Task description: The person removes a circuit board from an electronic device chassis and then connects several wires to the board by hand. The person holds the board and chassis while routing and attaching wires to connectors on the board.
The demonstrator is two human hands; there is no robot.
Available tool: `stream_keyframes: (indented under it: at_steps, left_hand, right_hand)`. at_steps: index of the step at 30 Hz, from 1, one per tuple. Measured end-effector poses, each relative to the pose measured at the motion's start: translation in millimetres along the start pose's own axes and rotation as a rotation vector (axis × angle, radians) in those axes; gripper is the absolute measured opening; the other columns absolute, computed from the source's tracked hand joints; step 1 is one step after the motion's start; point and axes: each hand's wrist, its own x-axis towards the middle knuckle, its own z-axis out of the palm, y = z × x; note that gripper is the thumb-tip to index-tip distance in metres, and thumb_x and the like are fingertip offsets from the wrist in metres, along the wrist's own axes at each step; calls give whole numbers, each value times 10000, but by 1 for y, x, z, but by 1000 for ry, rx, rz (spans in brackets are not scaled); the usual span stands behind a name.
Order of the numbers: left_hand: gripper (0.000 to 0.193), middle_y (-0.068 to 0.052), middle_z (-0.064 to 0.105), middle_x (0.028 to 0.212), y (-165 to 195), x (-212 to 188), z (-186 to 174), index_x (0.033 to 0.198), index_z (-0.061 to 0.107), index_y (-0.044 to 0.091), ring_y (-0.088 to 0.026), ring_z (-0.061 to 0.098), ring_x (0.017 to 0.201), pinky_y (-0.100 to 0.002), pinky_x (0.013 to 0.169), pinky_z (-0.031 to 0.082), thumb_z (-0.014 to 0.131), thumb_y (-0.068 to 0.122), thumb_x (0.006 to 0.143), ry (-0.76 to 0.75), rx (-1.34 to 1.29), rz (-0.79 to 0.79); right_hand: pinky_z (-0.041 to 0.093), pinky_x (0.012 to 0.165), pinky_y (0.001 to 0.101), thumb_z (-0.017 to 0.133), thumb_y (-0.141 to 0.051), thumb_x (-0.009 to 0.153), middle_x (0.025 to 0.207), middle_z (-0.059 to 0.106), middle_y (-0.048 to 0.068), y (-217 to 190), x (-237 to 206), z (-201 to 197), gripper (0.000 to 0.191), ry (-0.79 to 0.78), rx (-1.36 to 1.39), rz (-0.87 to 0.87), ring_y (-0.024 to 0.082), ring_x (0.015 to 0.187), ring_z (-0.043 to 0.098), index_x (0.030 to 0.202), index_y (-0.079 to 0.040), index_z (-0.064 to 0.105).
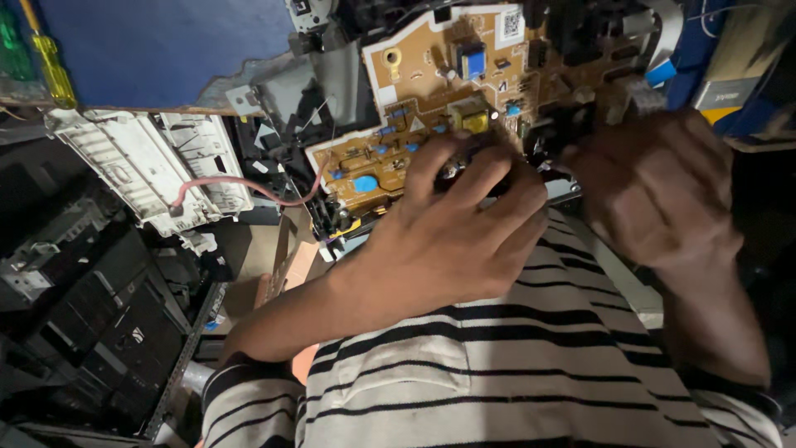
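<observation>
Circuit board (431, 91): a tan board studded with blue and yellow parts, tilted up against the dark frame of an opened machine, its component face towards the camera, so every part is within reach from the near side.
Left hand (444, 236): lies over the near edge of the board, fingers spread and curled down onto a dark part there; it looks to be bracing or pinching it, though the fingertips hide just what is gripped.
Right hand (655, 187): on the right, blurred, fingers curled together about a dark block (560, 133) at the board's near right corner (I cannot tell whether it truly clamps it or only presses on it).
Pink wire (240, 184): runs from the white plastic cover (149, 166) on the left across to the board's left edge, slack enough that the cover can lie aside.
Screwdrivers (50, 62): yellow and green handles, far left, well apart from both hands.
Striped shirt (497, 365): near, under both forearms.
</observation>
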Motion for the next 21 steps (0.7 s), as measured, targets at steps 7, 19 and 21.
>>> stream_keyframes:
  at_steps: [7, 19, 21]
  left_hand:
    - [125, -12, 576, 1161, 1, -2, 4, 967, 768, 99, -206, 496, 1221, -471, 1170, 214, 685, 192, 956, -12, 10, 11]
    - [147, 1, 569, 1153, 1, -4, 5, 998, 769, 95, -200, 482, 1236, -475, 1197, 218, 673, 164, 911, 5, -45, 1]
    - [132, -4, 577, 1130, 1, -4, 5, 958, 761, 95, -205, 494, 1233, -480, 1193, 234, 681, 191, 916, 8, -41, 0]
  right_hand:
    - [549, 663, 314, 791, 81, 997, 949, 644, 130, -11, 3, 0, 136, 9, 209, 308, 216, 783, 674, 1079, 34, 693]
    - [562, 672, 327, 735, 115, 985, 1006, 679, 149, -29, 39, -28, 129, -150, 52, 378, 250, 810, 690, 1080, 33, 703]
    - [568, 666, 337, 738, 112, 959, 1002, 674, 151, -29, 41, -31, 142, -195, -3, 315, 261, 792, 685, 1078, 45, 700]
